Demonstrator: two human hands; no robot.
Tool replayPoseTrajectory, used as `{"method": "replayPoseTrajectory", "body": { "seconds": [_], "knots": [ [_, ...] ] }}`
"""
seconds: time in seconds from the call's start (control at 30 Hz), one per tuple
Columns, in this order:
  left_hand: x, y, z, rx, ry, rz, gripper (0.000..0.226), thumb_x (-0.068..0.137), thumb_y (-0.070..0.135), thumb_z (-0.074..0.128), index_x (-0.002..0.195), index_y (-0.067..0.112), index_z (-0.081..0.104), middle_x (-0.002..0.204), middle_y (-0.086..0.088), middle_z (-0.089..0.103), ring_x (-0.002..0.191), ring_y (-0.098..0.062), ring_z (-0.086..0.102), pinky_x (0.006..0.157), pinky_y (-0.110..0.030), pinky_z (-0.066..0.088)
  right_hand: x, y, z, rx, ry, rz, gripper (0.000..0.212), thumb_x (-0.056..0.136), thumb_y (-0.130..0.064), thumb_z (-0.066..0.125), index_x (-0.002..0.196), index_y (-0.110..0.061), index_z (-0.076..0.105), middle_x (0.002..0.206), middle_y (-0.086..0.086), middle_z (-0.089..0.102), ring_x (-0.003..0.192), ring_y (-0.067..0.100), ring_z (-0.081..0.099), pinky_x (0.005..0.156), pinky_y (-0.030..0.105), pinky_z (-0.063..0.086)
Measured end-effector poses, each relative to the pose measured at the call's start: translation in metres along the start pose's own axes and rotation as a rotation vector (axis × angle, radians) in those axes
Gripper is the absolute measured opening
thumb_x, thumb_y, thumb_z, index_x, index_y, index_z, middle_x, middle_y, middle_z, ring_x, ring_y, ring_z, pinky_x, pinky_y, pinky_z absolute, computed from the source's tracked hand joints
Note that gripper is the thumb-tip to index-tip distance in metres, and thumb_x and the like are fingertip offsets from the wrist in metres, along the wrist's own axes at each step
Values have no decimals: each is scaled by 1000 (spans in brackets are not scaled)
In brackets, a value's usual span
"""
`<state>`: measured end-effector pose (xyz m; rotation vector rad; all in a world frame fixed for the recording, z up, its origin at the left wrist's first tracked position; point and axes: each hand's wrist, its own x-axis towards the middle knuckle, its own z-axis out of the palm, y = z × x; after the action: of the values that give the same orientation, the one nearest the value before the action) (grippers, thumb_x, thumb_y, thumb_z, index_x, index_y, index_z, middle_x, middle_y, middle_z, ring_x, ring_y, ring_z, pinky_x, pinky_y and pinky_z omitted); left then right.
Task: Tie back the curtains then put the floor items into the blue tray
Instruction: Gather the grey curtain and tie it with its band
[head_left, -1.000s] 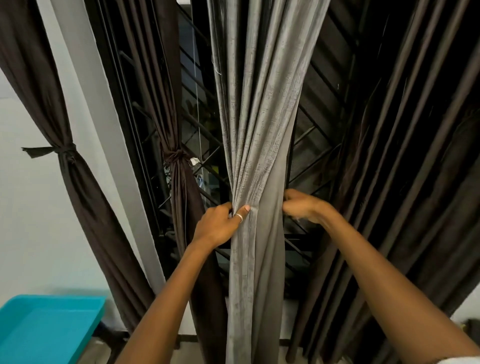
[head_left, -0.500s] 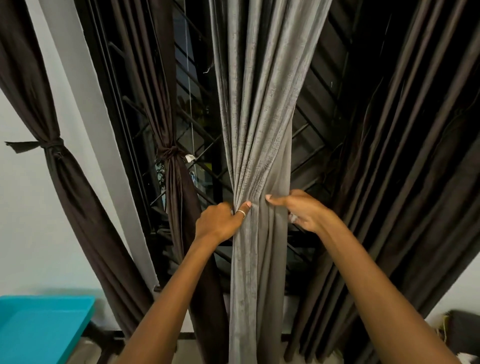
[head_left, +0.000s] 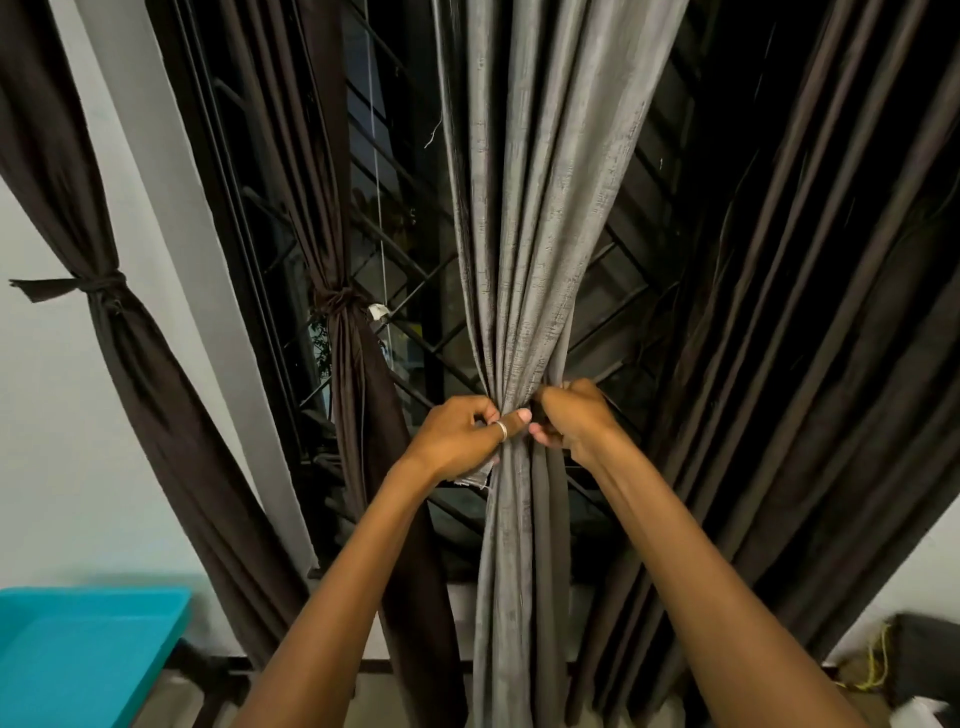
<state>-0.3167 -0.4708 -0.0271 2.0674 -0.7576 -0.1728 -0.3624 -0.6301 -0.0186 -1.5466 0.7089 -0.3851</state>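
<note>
Behind the drapes we see a dark window grille (head_left: 415, 291) of crossed bars, a white wall (head_left: 47, 415) at left, and a yellow cord (head_left: 875, 660) low right.

The grey curtain (head_left: 524, 234) in the middle is woven cloth with a coarse, slubby grain and a faint sheen along its folds. The dark brown curtains (head_left: 171, 415) to the left and right are smoother cloth, matt with a soft lustre on the pleats. Behind them the window grille (head_left: 415, 280) looks like dark painted metal. The blue tray (head_left: 78, 654) at near left is smooth plastic, slightly glossy. The wall (head_left: 47, 441) is flat, matt white. A ring (head_left: 501, 431) shines like polished metal.
</note>
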Motion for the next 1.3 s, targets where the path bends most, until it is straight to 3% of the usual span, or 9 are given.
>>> {"method": "replayPoseTrajectory", "body": {
  "seconds": [0.2,0.43,0.53,0.63,0.73,0.9,1.07,1.2,1.3],
  "knots": [
    [-7,14,2,-81,-3,-119,55,97,57,57,67,17,79,36,11,48,35,-1,43,56,-23,38,-9,-7,2,120,-52,49,12,96,-9,60,100,1,66,85,19,75,64,26,72,58,34,64],
    [1,19,6,-326,-13,-268,46,99,51,57,92,13,82,48,13,61,67,-9,63,80,-31,63,-14,-4,-9,197,-134,21,17,97,-2,58,109,4,69,96,20,77,83,30,78,72,34,65],
    [3,21,9,-435,-25,-298,44,102,45,56,102,7,79,78,3,74,73,-7,67,69,-21,61,-17,-2,-13,199,-137,-21,13,99,-5,58,97,-4,72,88,12,78,87,27,75,86,42,63],
    [7,23,13,-498,-29,-329,50,103,44,55,110,-2,72,93,-9,72,84,-13,72,68,-22,61,-22,1,-10,188,-152,-64,21,100,-6,53,89,-13,70,89,8,76,87,22,73,81,36,61],
    [12,22,12,-557,-46,-331,52,102,50,52,110,4,74,105,-8,76,102,-22,74,81,-32,63,-27,9,-5,171,-132,-92,16,102,-11,56,106,-21,68,101,1,76,92,15,72,75,26,57],
    [14,23,8,-478,-63,-276,54,100,46,58,110,-5,73,95,-17,76,85,-15,74,78,-29,64,-31,19,0,126,-196,-150,32,104,-20,57,135,-18,64,121,4,75,108,17,73,98,38,58],
    [17,19,9,-484,-41,-268,28,104,27,57,100,6,74,76,-1,67,72,-7,65,85,-31,62,-36,20,-2,100,-250,-189,36,105,-14,52,136,-31,56,116,-3,75,98,8,74,76,23,59],
    [19,16,6,-476,-59,-277,25,105,23,55,105,8,75,99,-14,77,85,-11,71,76,-25,62,-36,26,0,-128,-297,-273,72,94,-11,64,158,-22,32,133,-7,65,116,8,67,99,33,57],
    [19,20,2,-461,-67,-252,24,106,18,52,100,17,76,85,-4,76,69,-3,70,62,-17,57,-40,26,2,-320,-204,-375,79,88,-20,71,158,-20,33,127,-13,66,120,10,64,106,38,52]
  ]
}}
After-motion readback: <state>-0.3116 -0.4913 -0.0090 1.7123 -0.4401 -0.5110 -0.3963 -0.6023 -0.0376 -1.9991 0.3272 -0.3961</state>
